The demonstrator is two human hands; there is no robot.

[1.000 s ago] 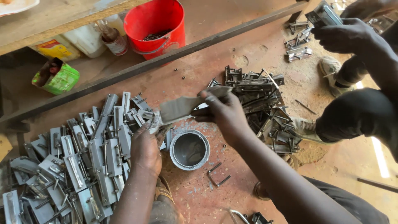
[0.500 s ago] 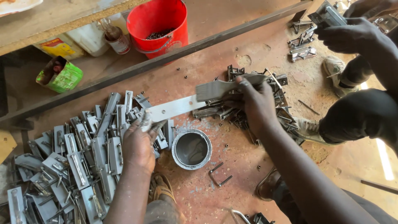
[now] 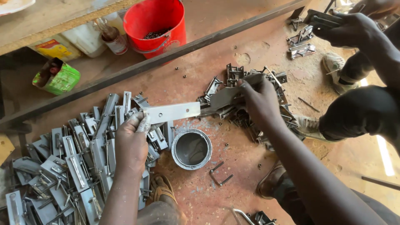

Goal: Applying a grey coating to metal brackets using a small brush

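Our left hand [image 3: 132, 143] has its fingers closed around one end of a flat metal plate [image 3: 173, 112], held above the round tin [image 3: 191, 148] on the dirt floor. Our right hand [image 3: 260, 100] pinches a darker metal piece [image 3: 225, 96] over the heap of brackets [image 3: 250, 104], touching the plate's far end.

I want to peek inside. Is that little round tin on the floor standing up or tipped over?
Standing up. The round tin rests on the floor, open mouth upward, so its bottom shows.

Bare floor [image 3: 250, 183] beside tin [image 3: 191, 149], between two metal heaps [image 3: 71, 162].
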